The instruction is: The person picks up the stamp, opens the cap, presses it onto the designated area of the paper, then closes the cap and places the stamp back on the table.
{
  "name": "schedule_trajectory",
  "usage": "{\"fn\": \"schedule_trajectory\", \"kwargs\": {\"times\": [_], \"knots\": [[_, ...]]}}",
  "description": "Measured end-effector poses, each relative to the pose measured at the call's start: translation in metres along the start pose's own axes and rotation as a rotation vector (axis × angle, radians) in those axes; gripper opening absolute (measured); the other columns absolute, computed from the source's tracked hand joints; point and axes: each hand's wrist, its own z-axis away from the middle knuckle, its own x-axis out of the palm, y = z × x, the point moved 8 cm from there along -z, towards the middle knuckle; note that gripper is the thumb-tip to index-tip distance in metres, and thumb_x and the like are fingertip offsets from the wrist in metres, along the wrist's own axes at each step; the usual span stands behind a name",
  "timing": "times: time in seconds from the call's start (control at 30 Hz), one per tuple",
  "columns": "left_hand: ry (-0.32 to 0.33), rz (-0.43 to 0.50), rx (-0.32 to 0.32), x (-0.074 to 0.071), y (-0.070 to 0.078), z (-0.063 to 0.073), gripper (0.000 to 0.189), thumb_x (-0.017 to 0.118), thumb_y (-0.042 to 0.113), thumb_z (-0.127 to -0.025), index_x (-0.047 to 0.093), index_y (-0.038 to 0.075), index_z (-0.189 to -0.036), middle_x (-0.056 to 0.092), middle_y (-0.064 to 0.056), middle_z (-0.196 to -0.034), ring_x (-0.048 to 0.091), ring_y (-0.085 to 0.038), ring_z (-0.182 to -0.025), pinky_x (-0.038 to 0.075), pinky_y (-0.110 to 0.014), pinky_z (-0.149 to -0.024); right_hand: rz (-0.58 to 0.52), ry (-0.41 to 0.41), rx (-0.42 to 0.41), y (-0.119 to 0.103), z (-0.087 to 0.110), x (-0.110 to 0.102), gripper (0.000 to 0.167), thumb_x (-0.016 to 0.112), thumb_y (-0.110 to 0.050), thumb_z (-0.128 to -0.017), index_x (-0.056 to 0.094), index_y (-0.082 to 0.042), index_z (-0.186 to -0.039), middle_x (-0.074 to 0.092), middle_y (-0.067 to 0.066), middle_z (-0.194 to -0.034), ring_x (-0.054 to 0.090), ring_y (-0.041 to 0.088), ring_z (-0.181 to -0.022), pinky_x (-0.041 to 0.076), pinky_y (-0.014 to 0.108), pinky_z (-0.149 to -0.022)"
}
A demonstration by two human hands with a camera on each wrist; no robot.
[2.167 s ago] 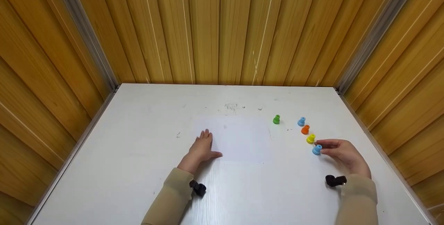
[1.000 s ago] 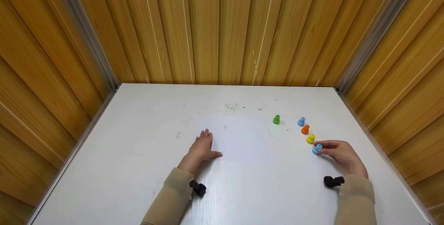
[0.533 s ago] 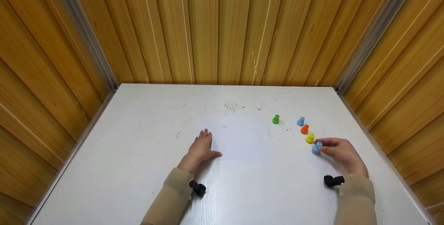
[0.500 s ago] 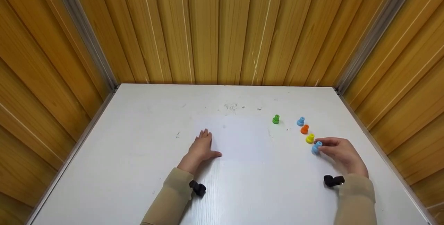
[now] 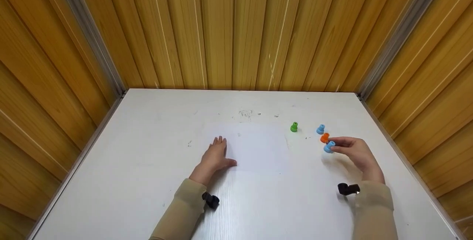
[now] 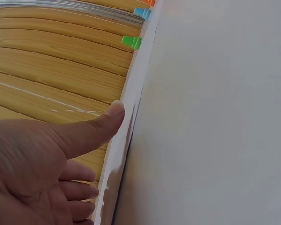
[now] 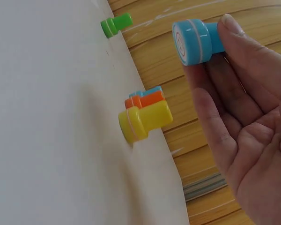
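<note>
In the head view my right hand [image 5: 357,154] pinches a light blue stamp [image 5: 328,147] between thumb and fingers, lifted above the table. The right wrist view shows the round printed face on its base. A yellow stamp [image 7: 145,122] stands close below it, hidden behind the held one in the head view. Beyond are an orange stamp [image 5: 325,138], a second blue stamp [image 5: 320,129] and, farther left, a green stamp [image 5: 294,127]. My left hand [image 5: 214,157] lies with straight fingers and spread thumb on the left side of a white paper sheet [image 5: 258,147].
The white table [image 5: 129,181] carries dark smudges toward its far edge. Wood-patterned panels [image 5: 244,33] enclose its back and sides, with grey metal posts [image 5: 92,33] in the corners. A small black device [image 5: 210,200] sits at each sleeve cuff.
My right hand has raised the blue stamp off the table and carried it leftward and away from me, over the yellow one. My left hand stays on the sheet.
</note>
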Motion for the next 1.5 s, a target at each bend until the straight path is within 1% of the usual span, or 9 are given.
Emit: {"fn": "schedule_trajectory", "kwargs": {"times": [0.23,0.4,0.53,0.73,0.87,1.03,1.13,1.27,1.5], "knots": [[0.05,0.189,0.011,-0.001,0.009,0.002,0.097,0.083,0.029,-0.087,0.027,-0.002,-0.16,0.028,-0.024,-0.167,0.024,-0.038,-0.158,0.022,-0.05,-0.131,-0.056,0.003,-0.066,-0.034,-0.008,0.029,0.053,0.078,-0.026,-0.093,0.063,-0.002,-0.138,0.077,-0.013,-0.118,0.068,-0.007,-0.105,0.054,0.009,-0.092],[0.093,0.321,0.073,-0.003,0.018,0.004,0.088,0.081,0.028,-0.09,0.034,-0.003,-0.157,0.038,-0.025,-0.162,0.034,-0.041,-0.153,0.031,-0.052,-0.127,-0.11,-0.018,-0.151,-0.055,-0.01,0.06,0.047,0.078,-0.018,-0.093,0.065,0.005,-0.133,0.078,-0.008,-0.116,0.071,-0.003,-0.104,0.056,0.013,-0.093],[0.114,0.449,0.109,-0.003,0.022,0.004,0.08,0.08,0.026,-0.092,0.04,-0.002,-0.155,0.043,-0.023,-0.16,0.041,-0.042,-0.149,0.038,-0.051,-0.124,-0.134,-0.033,-0.186,-0.065,-0.014,0.084,0.045,0.077,-0.016,-0.093,0.066,0.006,-0.13,0.078,-0.002,-0.118,0.072,0.0,-0.104,0.057,0.015,-0.093],[0.13,0.609,0.141,0.001,0.028,0.002,0.066,0.076,0.02,-0.094,0.049,-0.003,-0.149,0.055,-0.022,-0.15,0.054,-0.039,-0.14,0.048,-0.045,-0.117,-0.212,-0.044,-0.169,-0.071,-0.021,0.118,0.04,0.077,-0.014,-0.093,0.069,0.001,-0.129,0.078,0.0,-0.119,0.073,0.003,-0.107,0.057,0.017,-0.096],[0.161,0.722,0.163,0.003,0.032,0.003,0.056,0.077,0.015,-0.094,0.057,-0.004,-0.142,0.064,-0.022,-0.14,0.063,-0.035,-0.131,0.056,-0.037,-0.107,-0.269,-0.026,-0.141,-0.074,-0.024,0.14,0.037,0.076,-0.011,-0.093,0.069,0.0,-0.128,0.078,0.001,-0.119,0.073,0.006,-0.108,0.057,0.018,-0.097],[0.17,0.847,0.167,0.007,0.036,0.004,0.047,0.077,0.011,-0.093,0.063,-0.004,-0.135,0.069,-0.024,-0.131,0.071,-0.03,-0.117,0.061,-0.031,-0.097,-0.419,0.005,-0.081,-0.074,-0.027,0.173,0.04,0.077,-0.009,-0.092,0.069,0.001,-0.13,0.078,0.002,-0.119,0.073,0.008,-0.109,0.058,0.021,-0.098],[0.145,0.891,0.159,0.012,0.038,0.005,0.049,0.077,0.011,-0.093,0.062,-0.006,-0.136,0.069,-0.024,-0.131,0.073,-0.028,-0.115,0.061,-0.03,-0.097,-0.547,0.014,-0.064,-0.076,-0.026,0.193,0.039,0.076,-0.004,-0.092,0.068,0.002,-0.129,0.078,0.004,-0.118,0.073,0.009,-0.109,0.059,0.023,-0.097],[0.131,0.898,0.175,0.014,0.041,0.007,0.049,0.077,0.012,-0.092,0.063,-0.007,-0.135,0.071,-0.023,-0.128,0.074,-0.027,-0.113,0.061,-0.03,-0.096,-0.678,0.004,-0.056,-0.079,-0.023,0.217,0.036,0.071,0.002,-0.094,0.066,0.007,-0.129,0.078,0.006,-0.116,0.073,0.011,-0.108,0.06,0.025,-0.097],[0.151,0.883,0.213,0.015,0.044,0.008,0.038,0.079,0.014,-0.091,0.071,-0.002,-0.125,0.075,-0.018,-0.12,0.075,-0.026,-0.108,0.062,-0.028,-0.092,-0.804,0.001,-0.041,-0.081,-0.019,0.24,0.03,0.068,0.007,-0.094,0.068,0.009,-0.124,0.079,0.005,-0.109,0.074,0.01,-0.105,0.06,0.023,-0.094]]}}
